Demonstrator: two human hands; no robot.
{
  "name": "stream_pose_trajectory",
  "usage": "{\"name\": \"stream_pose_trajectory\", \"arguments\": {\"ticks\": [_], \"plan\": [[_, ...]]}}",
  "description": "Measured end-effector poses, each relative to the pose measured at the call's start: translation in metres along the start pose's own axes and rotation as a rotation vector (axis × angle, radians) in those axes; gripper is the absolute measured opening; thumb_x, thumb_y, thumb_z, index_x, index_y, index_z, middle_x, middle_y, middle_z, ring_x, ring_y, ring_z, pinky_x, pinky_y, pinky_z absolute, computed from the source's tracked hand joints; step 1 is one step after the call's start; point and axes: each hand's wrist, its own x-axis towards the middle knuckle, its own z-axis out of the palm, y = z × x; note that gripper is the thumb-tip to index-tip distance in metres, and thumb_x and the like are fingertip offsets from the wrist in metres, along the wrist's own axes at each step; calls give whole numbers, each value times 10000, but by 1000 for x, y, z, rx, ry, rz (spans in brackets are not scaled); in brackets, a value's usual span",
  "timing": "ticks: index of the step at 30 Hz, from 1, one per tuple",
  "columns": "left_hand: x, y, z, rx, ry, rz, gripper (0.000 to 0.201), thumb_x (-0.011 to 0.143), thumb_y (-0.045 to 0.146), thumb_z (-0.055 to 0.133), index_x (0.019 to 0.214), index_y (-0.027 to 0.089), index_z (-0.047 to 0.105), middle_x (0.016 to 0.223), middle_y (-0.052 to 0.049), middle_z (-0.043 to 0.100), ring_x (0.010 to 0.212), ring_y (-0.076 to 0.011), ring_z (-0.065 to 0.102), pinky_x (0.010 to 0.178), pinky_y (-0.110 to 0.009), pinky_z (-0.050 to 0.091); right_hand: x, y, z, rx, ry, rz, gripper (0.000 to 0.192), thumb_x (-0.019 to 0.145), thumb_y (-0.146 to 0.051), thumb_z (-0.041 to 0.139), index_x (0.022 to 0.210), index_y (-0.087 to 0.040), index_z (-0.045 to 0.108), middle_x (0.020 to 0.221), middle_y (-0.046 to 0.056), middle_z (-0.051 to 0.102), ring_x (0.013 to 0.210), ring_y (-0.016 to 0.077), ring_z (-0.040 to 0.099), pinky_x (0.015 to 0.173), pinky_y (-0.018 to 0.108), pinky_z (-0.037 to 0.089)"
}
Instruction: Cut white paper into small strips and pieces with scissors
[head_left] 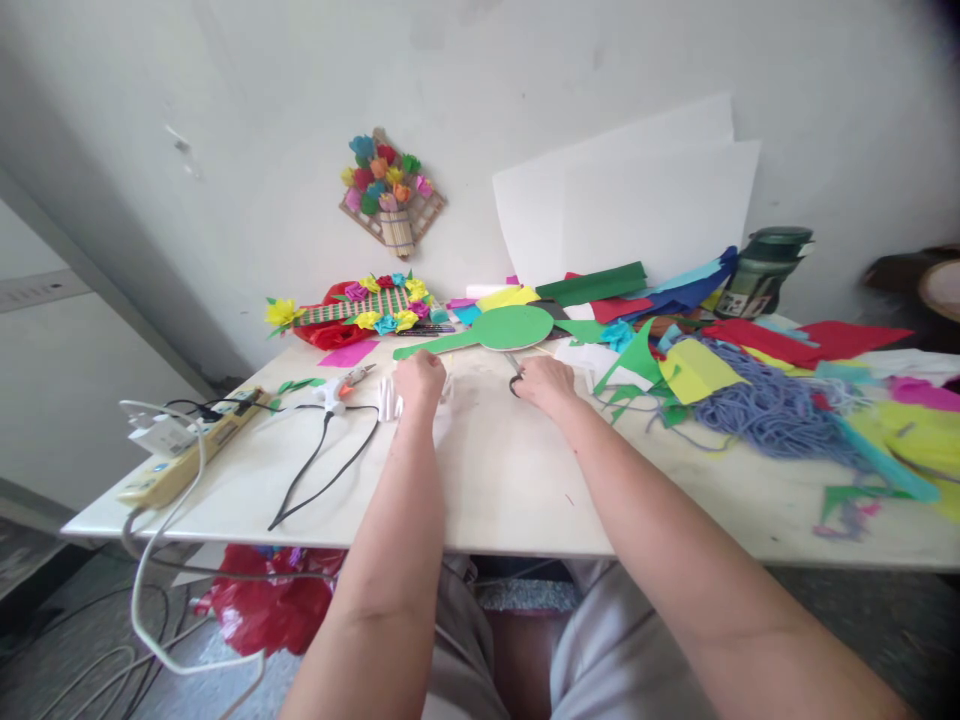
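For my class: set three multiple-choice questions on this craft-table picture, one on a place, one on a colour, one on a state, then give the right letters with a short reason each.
1. Where does the power strip lie?
A. on the table's left edge
B. on the wall
C. under the yarn

2. What colour is the paddle-shaped paper cutout?
A. red
B. green
C. white

3. What is the right hand doing?
A. lying flat and empty
B. raised off the table
C. holding scissors

Answers:
1. A, it sits by the left edge with cables plugged in.
2. B, it is plain green.
3. C, the fingers close around the scissor handles.
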Motion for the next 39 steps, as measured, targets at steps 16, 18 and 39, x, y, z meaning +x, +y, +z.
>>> {"name": "stream_pose_trajectory", "arguments": {"ticks": [16, 18, 39], "plan": [[-26, 33, 29, -976, -547, 39, 243, 725, 304, 593, 563, 135, 528, 430, 20, 478, 361, -65, 405, 399, -196, 300, -11, -24, 20, 321, 231, -283, 470, 764, -273, 489, 1213, -134, 480, 1128, 120, 579, 1016, 225, 546, 849, 300, 416], [-22, 26, 29, -1006, -489, 8, 222, 721, 280, 596, 570, 129, 535, 440, 18, 489, 359, -59, 403, 395, -192, 294, -11, -25, 21, 366, 273, -332, 409, 784, -226, 452, 1176, -125, 511, 1184, 131, 533, 1015, 209, 540, 851, 285, 419], [2, -1, 4, -1975, -354, -307, 481, 842, 533, 389, 521, 176, 394, 458, 47, 220, 377, -50, 201, 323, -174, 149, 49, -54, 44, 40, -82, -563, 509, 819, -81, 403, 1310, -211, 423, 1406, 54, 391, 1259, 187, 388, 1027, 362, 294]]}}
